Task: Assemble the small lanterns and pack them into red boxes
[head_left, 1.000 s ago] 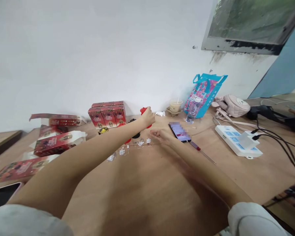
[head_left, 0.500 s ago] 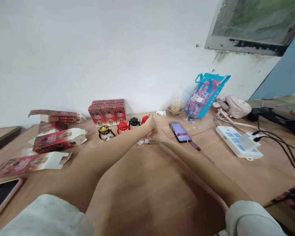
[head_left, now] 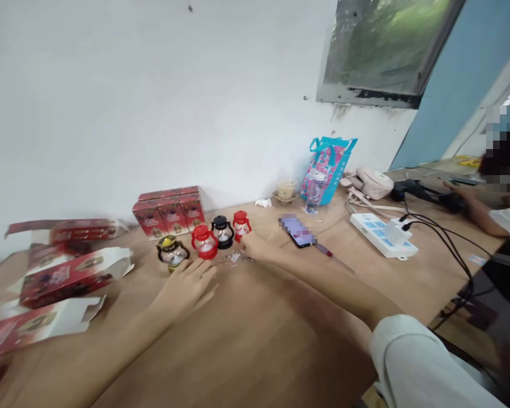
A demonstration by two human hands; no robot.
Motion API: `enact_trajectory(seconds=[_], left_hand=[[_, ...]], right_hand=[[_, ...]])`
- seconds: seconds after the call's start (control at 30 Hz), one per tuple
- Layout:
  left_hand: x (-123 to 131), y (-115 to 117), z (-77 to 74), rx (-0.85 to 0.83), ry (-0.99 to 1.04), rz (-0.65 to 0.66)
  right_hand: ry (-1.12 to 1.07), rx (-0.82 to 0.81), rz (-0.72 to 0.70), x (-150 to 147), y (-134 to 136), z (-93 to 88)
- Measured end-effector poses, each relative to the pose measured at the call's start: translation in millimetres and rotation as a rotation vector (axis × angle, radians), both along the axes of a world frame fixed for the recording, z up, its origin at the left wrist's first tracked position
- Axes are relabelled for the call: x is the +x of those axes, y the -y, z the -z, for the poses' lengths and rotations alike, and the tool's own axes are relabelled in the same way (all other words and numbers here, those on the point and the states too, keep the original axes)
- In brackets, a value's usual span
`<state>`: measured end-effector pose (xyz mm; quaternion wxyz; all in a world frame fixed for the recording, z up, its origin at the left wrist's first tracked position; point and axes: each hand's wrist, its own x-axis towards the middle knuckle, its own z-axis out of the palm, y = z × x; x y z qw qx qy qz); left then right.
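My left hand (head_left: 189, 283) lies over the table with fingers spread, holding nothing, just in front of a gold-and-black miniature lantern (head_left: 173, 253). My right hand (head_left: 255, 247) has its fingers closed at the base of a small red lantern (head_left: 240, 222), which stands upright; the fingertips are partly hidden. Between the hands are another red lantern (head_left: 204, 242) and a black lantern (head_left: 222, 232), both upright. Small white and clear bits (head_left: 233, 258) lie in front of the black one, close to my right hand.
Red printed boxes (head_left: 170, 215) stand against the wall; opened boxes (head_left: 76, 275) lie at left. To the right are a phone (head_left: 296, 231), a screwdriver (head_left: 331, 255), a drink cup (head_left: 286, 190), a blue bag (head_left: 327, 170) and a power strip (head_left: 380, 233) with cables. Another person's arm (head_left: 480, 212) rests farther right.
My left hand has left my right hand and the red lantern, moving left and nearer to me, its fingers now spread. My right hand stays by that lantern. The camera view has shifted right.
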<state>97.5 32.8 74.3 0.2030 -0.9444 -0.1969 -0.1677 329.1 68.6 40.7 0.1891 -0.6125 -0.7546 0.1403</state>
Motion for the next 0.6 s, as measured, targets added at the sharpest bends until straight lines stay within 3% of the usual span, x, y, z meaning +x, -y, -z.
enact_trajectory(seconds=[0.1,0.17,0.3,0.4,0.5,0.6], left_hand=[[-34,17,32.3,-0.084,0.077,-0.037],[-44,29,42.8,-0.183,0.101,-0.072],[-51,42,49.0,-0.314,0.112,-0.140],[-54,43,51.5,-0.384,0.129,-0.146],[-57,42,54.1,-0.442,0.185,-0.174],[-60,39,55.3,-0.534,0.349,-0.223]], right_hand=[[0.111,0.005,0.043,-5,11,-13.3],[0.176,0.036,0.074,-15,17,-24.3],[0.223,0.185,0.092,-47,23,-49.0],[0.186,0.394,-0.017,-81,19,-61.8],[0.180,0.513,-0.181,-112,3,-63.4],[0.256,0.470,-0.259,-133,-11,-57.1]])
